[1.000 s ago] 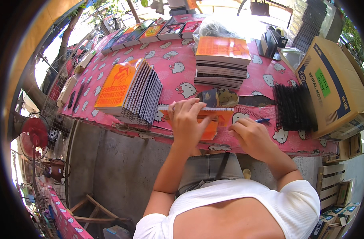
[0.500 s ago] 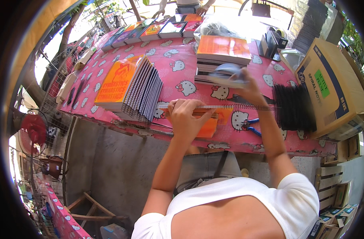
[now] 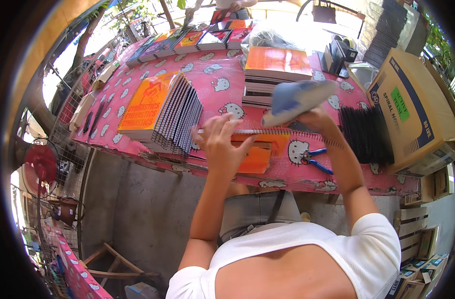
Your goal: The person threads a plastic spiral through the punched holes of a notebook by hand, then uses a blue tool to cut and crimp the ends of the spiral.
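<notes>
A notebook (image 3: pixel 255 162) with an orange cover is in front of me at the table edge, its spine upward. A dark spiral coil (image 3: pixel 300 134) runs along the spine and sticks out to the right. My left hand (image 3: pixel 220 139) is at the left end of the spine, fingers spread and thumb apart. My right hand (image 3: pixel 317 121) grips a blue and whitish slipper-shaped object (image 3: pixel 297 102), blurred by motion, above the coil. Blue-handled pliers (image 3: pixel 312 158) lie on the table beside my right forearm.
Spiral-bound orange notebooks (image 3: pixel 160 107) are stacked at left; another stack (image 3: pixel 277 62) stands ahead. Black coils (image 3: pixel 364 134) lie beside a cardboard box (image 3: pixel 414 114) at right. More notebooks (image 3: pixel 187 41) line the far side of the pink table (image 3: pixel 207 74), near another person (image 3: pixel 232 6).
The slipper-shaped object has swung right and turned in my right hand. My left fingers have spread and shifted slightly left. The person opposite has raised their hands, near a dark red item.
</notes>
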Demonstrator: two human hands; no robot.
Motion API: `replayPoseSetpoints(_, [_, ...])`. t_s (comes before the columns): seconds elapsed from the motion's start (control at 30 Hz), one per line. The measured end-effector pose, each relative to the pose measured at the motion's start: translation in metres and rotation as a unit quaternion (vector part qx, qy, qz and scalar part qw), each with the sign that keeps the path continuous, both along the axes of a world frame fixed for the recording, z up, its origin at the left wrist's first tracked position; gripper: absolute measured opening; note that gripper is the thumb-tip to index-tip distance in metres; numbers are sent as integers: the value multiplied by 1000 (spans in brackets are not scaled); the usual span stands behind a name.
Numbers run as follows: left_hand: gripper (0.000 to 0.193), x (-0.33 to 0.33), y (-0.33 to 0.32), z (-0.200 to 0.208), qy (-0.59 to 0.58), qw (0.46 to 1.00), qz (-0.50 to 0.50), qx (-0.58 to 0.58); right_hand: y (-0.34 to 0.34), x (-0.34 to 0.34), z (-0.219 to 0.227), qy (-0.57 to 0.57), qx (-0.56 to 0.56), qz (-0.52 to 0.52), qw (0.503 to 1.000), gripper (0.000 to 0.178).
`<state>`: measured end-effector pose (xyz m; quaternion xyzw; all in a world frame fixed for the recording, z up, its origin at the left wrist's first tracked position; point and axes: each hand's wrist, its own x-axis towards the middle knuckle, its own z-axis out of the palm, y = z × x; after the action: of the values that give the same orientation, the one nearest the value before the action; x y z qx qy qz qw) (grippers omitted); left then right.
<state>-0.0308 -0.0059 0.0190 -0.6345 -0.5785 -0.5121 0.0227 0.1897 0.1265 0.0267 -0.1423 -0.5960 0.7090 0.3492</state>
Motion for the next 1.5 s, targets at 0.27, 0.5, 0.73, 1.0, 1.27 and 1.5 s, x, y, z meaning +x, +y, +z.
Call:
replayPoseSetpoints(0.27, [37,-25,-3,-10,30,997,68,-13,8,-41,-4,-74,329,-32,941,48])
replayPoseSetpoints(0.5, [43,-44,-6,-16,-118,992,36,-28,10,-67,-5,-259,386,-64,883,48])
replayPoseSetpoints(0.73, [31,-45,-5,-32,-410,909,-75,12,29,-91,-14,-348,453,-109,814,39])
replayPoseSetpoints(1.0, [31,-62,-11,-41,-494,867,-62,-18,40,-93,-27,-350,491,-96,792,50])
replayPoseSetpoints(1.27, [29,-75,-4,-50,-547,825,-138,-23,-42,-86,56,-346,446,-118,817,33])
replayPoseSetpoints(1.5, [27,-60,-7,-38,-555,815,-163,-34,-74,-154,19,-316,511,-208,772,21])
